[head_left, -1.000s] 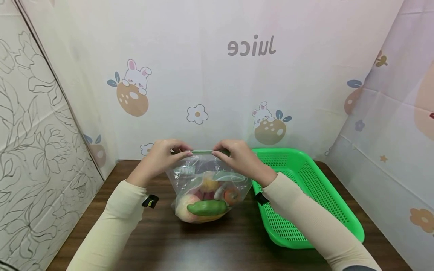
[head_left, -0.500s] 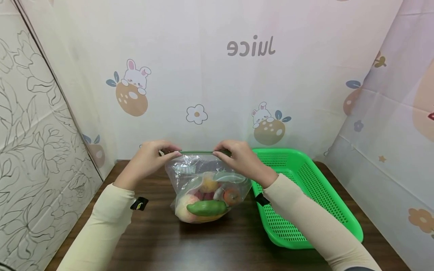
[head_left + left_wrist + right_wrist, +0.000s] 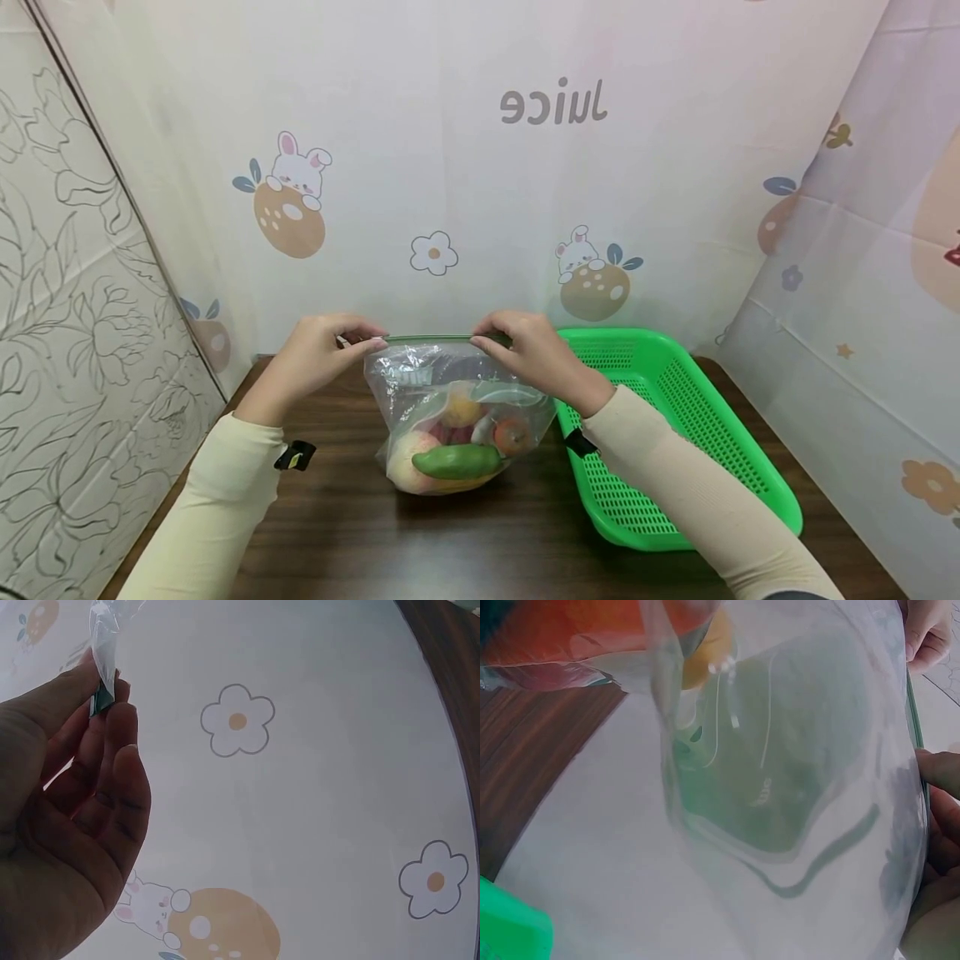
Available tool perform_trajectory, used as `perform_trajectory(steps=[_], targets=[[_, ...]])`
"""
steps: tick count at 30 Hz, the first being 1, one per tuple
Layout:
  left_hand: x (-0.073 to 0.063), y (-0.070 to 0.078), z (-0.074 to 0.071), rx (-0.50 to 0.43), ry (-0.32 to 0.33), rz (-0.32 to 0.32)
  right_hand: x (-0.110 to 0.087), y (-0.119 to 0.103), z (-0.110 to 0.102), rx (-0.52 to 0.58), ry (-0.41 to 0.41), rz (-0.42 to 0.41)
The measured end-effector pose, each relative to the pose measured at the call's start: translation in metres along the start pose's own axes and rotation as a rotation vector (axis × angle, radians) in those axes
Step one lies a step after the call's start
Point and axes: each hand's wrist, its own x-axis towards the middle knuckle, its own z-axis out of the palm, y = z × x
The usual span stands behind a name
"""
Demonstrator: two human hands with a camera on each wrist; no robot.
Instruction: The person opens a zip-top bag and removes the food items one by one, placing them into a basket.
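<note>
A clear zip bag (image 3: 408,375) with a green zip strip (image 3: 429,338) along its top stands on the table, filled with several fruits and vegetables. Through its front I see a long green pepper (image 3: 456,461), a pale peach-like fruit (image 3: 407,467), an orange round one (image 3: 512,435) and a yellow one (image 3: 463,408). At the bag's top left corner, my left hand (image 3: 318,358) pinches the end of the strip between thumb and fingers. My right hand (image 3: 528,352) pinches the strip toward its right end. In the right wrist view the bag's side (image 3: 780,750) fills most of the picture.
Right of the bag, a green perforated plastic basket (image 3: 697,408) stands on the dark wooden table (image 3: 337,533), partly under my right forearm. A printed curtain (image 3: 442,167) hangs close behind the bag, and more patterned cloth lines both sides.
My left hand has slid left along the zip strip, from near its middle to the bag's left corner, leaving more strip showing. My right hand and the bag have hardly moved.
</note>
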Motion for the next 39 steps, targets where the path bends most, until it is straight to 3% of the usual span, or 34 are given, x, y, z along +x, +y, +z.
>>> perform_trajectory(steps=[10, 21, 28, 39], targets=[[0.003, 0.002, -0.002, 0.007, -0.024, 0.012, -0.001, 0.001, 0.000, -0.001, 0.001, 0.002], [0.014, 0.017, 0.000, -0.054, -0.076, 0.052, -0.001, 0.002, 0.001, -0.008, 0.009, -0.008], [0.021, 0.023, 0.006, -0.041, -0.103, 0.068, -0.001, 0.000, 0.002, 0.000, 0.006, 0.000], [0.048, 0.047, 0.013, 0.032, -0.293, 0.122, 0.000, 0.000, 0.003, 0.041, 0.033, -0.016]])
